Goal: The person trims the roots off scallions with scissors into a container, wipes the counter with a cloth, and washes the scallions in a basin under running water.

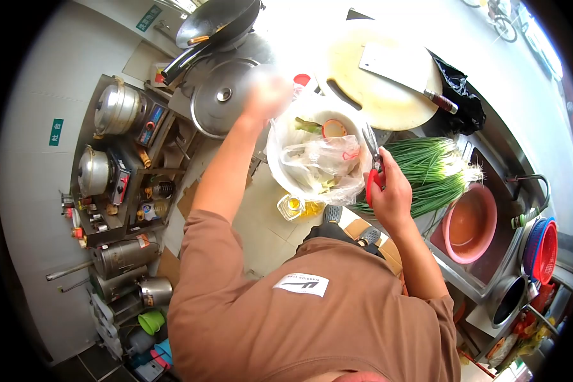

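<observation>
Cutting seems underway: the right hand [391, 191] grips scissors [376, 163] at the bin [276, 153]'s four o'clock; the left hand [267, 95], ten o'clock, grasp unclear, probably needs steadying.

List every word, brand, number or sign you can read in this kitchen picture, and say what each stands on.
"灶台": green wall sign.
"WARRIOR": white patch on the brown shirt; the lettering after it is unclear.
Too small or blurred to read: upper green sign, stove labels.
</observation>
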Tool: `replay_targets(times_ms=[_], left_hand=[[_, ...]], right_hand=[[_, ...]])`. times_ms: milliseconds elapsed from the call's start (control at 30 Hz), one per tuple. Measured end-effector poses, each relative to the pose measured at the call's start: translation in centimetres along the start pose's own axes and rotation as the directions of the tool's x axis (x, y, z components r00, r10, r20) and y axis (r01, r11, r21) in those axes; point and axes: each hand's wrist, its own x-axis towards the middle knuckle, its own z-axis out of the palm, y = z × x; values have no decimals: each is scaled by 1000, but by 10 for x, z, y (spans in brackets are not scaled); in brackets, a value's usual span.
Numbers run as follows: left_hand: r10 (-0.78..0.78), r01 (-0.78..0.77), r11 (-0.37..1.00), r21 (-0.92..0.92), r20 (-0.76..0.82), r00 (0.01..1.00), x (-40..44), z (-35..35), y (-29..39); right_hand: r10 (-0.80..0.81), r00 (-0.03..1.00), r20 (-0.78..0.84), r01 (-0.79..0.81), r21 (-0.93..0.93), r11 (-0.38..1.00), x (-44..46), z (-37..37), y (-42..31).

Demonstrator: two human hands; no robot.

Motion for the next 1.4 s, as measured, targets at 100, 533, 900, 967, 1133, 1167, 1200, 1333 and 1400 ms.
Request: replay_targets(times_ms=[100, 533, 900, 967, 1133, 1167, 1200, 1333, 1400], left_hand=[[-144, 144, 990, 0, 33, 989, 11, -1, 2], [-362, 426, 853, -301, 246, 899, -30, -18, -88], [-325, 373, 817, -440, 183, 928, -74, -43, -82], [-328, 385, 808, -446, 202, 923, -75, -44, -80], [-331, 408, 792, -455, 242, 912, -82, -44, -78], [-301, 348, 837, -422, 176, 937, -84, -41, -89], [-264, 286, 878, -384, 110, 958, -84, -37, -96], [-212, 221, 921, -320, 63, 975, -86, -25, -104], [-312, 359, 848, -390, 180, 933, -82, -19, -108]], right_hand=[[21, 1000, -23, -21, 0, 1000, 6, 5, 11], [374, 928, -10, -341, 389, 856, -6, 20, 35], [-335, 914, 231, 316, 113, 942, -36, 0, -21], [-380, 903, 201, 375, 61, 925, -36, 7, -18], [-323, 945, 41, 317, 116, 941, -36, 17, -2], [-271, 962, 22, 266, 134, 955, -37, 16, 1], [-234, 971, 52, 225, 142, 964, -42, 14, 9], [-192, 977, 91, 187, 58, 981, -61, 12, 33], [-164, 981, 102, 158, 58, 986, -64, 18, 47]])
